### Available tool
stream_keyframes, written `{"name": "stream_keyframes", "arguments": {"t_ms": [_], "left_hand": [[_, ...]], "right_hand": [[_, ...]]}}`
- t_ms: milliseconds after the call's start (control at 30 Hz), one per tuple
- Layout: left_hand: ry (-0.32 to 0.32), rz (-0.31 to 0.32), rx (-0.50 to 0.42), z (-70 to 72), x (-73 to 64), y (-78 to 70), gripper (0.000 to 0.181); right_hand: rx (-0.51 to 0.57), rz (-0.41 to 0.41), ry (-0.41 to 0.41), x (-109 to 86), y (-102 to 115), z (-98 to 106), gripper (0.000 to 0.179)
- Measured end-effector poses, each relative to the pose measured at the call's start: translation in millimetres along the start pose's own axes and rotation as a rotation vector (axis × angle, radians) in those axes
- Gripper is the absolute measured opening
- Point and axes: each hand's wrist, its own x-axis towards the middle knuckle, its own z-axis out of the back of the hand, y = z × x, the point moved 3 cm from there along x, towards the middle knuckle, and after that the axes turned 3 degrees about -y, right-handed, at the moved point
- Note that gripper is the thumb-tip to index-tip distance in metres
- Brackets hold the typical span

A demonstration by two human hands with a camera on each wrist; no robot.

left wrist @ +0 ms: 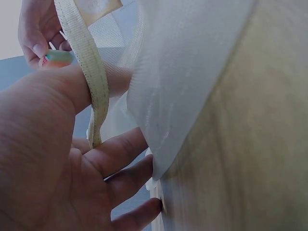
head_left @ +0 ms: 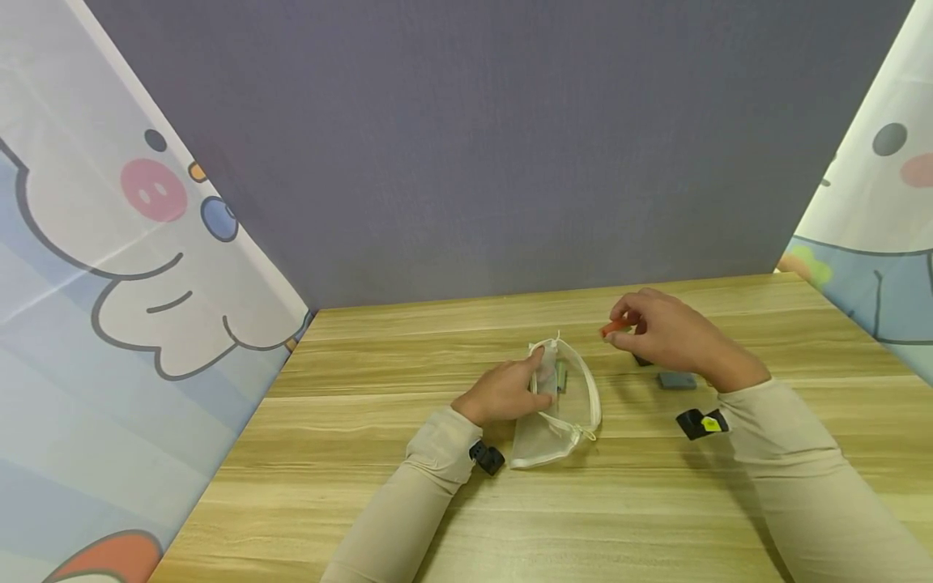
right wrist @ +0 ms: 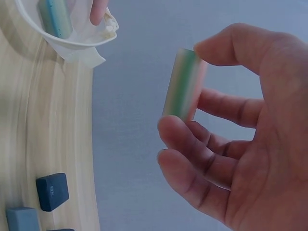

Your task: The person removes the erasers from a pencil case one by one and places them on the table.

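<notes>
A white mesh drawstring bag [head_left: 557, 441] lies on the wooden table with its mouth open. My left hand [head_left: 504, 390] holds the bag's near-left rim, its thumb and a finger reaching inside the mouth. In the left wrist view the rim band [left wrist: 89, 62] crosses this hand. A greenish eraser [head_left: 561, 377] is inside the bag. To the right of the bag and above the table, my right hand [head_left: 659, 330] pinches a striped eraser [right wrist: 182, 86], green and pale with a reddish side, between thumb and fingers.
Dark blocks that look like erasers lie on the table below the right hand: a black one [right wrist: 53, 191] and a grey-blue one [head_left: 677, 380]. A grey panel [head_left: 496, 162] stands along the table's back edge. Cartoon-printed sheets [head_left: 109, 243] hang at the sides.
</notes>
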Motion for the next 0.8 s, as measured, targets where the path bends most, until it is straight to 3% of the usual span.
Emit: {"name": "stream_keyframes", "arguments": {"t_ms": [800], "left_hand": [[-0.005,-0.001,-0.005,-1.1,0.2,-0.4,0.09]], "right_hand": [[-0.054,-0.061,0.078,-3.5,-11.5,6.6,0.024]]}}
